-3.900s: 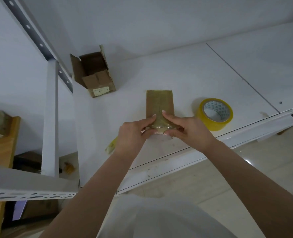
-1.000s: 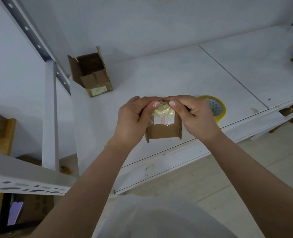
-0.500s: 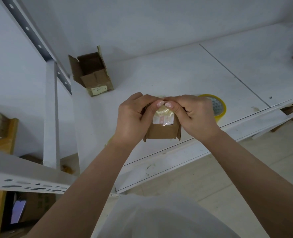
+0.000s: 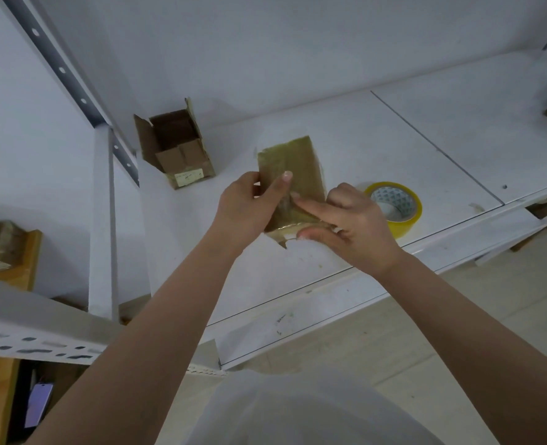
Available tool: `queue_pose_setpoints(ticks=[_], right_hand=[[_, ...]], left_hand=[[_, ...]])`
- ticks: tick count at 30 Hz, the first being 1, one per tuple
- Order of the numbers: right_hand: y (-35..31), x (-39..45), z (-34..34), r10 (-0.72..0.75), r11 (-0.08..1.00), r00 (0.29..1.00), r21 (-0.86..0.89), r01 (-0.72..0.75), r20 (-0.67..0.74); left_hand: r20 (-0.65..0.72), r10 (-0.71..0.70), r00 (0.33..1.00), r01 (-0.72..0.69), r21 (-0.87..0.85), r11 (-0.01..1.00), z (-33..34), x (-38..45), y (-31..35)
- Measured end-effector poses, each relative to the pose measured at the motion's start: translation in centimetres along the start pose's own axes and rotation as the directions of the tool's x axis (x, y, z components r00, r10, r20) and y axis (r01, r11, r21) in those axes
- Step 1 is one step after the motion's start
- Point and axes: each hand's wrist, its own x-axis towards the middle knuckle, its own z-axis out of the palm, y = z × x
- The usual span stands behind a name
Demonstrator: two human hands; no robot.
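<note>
Now the tape-wrapped brown cardboard box (image 4: 293, 165) is broad-face up, no longer end-on; my left grip (image 4: 243, 207) clamps its side, my right grip (image 4: 352, 220) pinches its end, smoothing tape.

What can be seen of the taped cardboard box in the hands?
The cardboard box is small, oblong and brown, its top face covered in glossy yellowish tape. It is held over the white shelf, long side pointing away from the camera. The left hand grips its left edge, thumb across the top; the right hand pinches the near end, forefinger on top. A ragged tape flap hangs there.
</note>
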Motion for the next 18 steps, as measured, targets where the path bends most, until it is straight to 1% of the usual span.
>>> queue_pose_setpoints(ticks=[1, 2, 4, 5, 8, 10, 11, 12, 13, 15, 16, 18], right_hand=[[-0.3, -0.1, 0.1, 0.066, 0.992, 0.998, 0.107, -0.068, 0.023], [-0.5, -0.3, 0.1, 0.163, 0.958, 0.986, 0.232, -0.169, 0.045], [-0.8, -0.5, 0.0, 0.344, 0.812, 0.935, 0.471, -0.344, 0.089], [-0.9, -0.6, 0.0, 0.4, 0.74, 0.91, 0.547, -0.391, 0.109], [-0.9, -0.5, -0.1, 0.482, 0.599, 0.863, 0.661, -0.451, 0.153], [-0.9, -0.3, 0.0, 0.527, 0.468, 0.826, 0.742, -0.481, 0.203], [-0.9, -0.3, 0.1, 0.541, 0.419, 0.811, 0.766, -0.488, 0.221], [-1.0, -0.3, 0.1, 0.553, 0.396, 0.8, 0.772, -0.498, 0.232], [-1.0, -0.3, 0.0, 0.57, 0.403, 0.79, 0.761, -0.508, 0.226], [-0.7, -0.2, -0.7, 0.644, 0.455, 0.752, 0.718, -0.526, 0.143], [-0.3, -0.1, -1.3, 0.691, 0.476, 0.719, 0.701, -0.531, 0.077], [0.8, 0.0, -2.6, 0.744, 0.511, 0.667, 0.672, -0.536, -0.034]], left_hand=[[-0.014, 0.008, 1.0, -0.007, 0.021, 1.0, 0.0, 0.0, 0.2], [-0.024, 0.014, 1.0, -0.013, 0.029, 1.0, 0.1, 0.1, 0.4], [-0.037, 0.016, 0.999, -0.014, 0.053, 0.999, 0.2, 0.2, 0.8], [-0.032, 0.015, 0.999, -0.013, 0.055, 0.998, 0.3, 0.2, 0.9], [-0.005, 0.006, 1.0, -0.006, 0.063, 0.998, 1.4, 0.1, 1.1], [-0.028, 0.04, 0.999, -0.036, 0.137, 0.99, 2.2, 0.0, 1.1], [-0.045, 0.075, 0.996, -0.066, 0.185, 0.98, 2.4, 0.0, 1.1], [-0.051, 0.111, 0.993, -0.097, 0.227, 0.969, 2.4, 0.1, 1.0], [-0.037, 0.141, 0.989, -0.126, 0.257, 0.958, 2.4, 0.3, 1.0], [0.052, 0.186, 0.981, -0.192, 0.351, 0.917, 1.9, 0.7, 0.8], [0.113, 0.214, 0.97, -0.242, 0.444, 0.863, 1.5, 0.9, 0.7], [0.242, 0.272, 0.931, -0.364, 0.624, 0.691, 0.5, 1.3, 0.5]])
